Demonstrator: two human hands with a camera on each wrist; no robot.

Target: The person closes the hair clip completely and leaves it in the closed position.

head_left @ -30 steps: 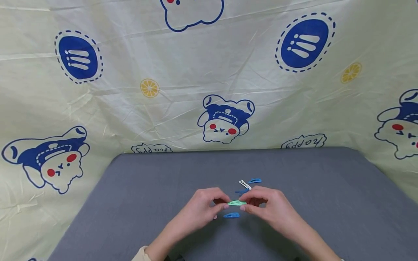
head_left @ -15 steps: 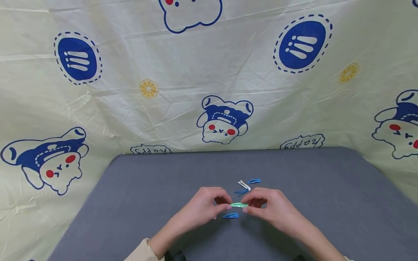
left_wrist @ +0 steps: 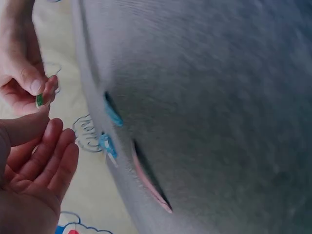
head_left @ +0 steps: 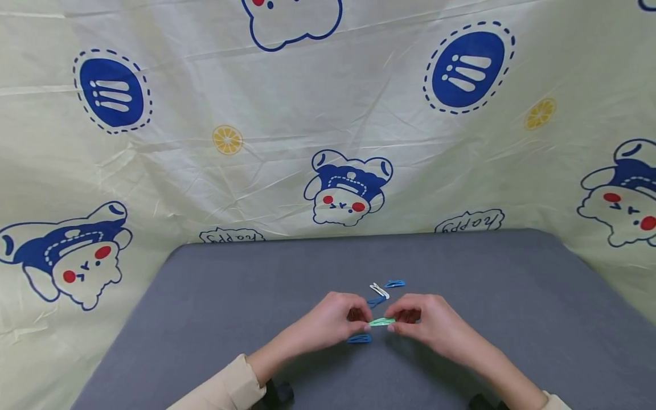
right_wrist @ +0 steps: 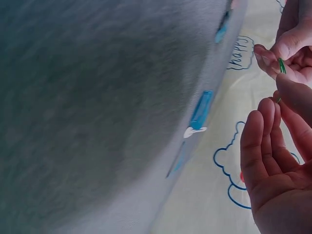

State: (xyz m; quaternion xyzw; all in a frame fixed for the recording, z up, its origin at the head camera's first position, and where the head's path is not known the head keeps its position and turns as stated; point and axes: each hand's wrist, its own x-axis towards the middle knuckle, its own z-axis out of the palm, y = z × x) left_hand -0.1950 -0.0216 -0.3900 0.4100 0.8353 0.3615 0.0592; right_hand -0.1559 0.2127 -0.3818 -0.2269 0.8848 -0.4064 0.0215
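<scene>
A green snap hair clip [head_left: 381,322] is stretched between both hands, held above the table. My left hand [head_left: 335,322] pinches its left end between thumb and fingertips. At the other end, my right hand [head_left: 427,324] pinches it the same way. In the right wrist view a sliver of the green clip [right_wrist: 282,65] shows between the fingers; the rest is hidden. Just below the left fingertips a blue hair clip [head_left: 359,339] lies on the table. A pink hair clip [left_wrist: 150,183] appears on the table in the left wrist view.
Beyond the hands, a white hair clip [head_left: 379,291] lies against a blue clip [head_left: 376,302], with another blue clip [head_left: 395,283] farther back. The grey table [head_left: 256,279] ends at a printed cloth [head_left: 277,188] hanging behind it.
Both hands have shifted slightly to the right, carrying the green clip between them. The left hand now covers the spot where a bit of pink showed earlier.
</scene>
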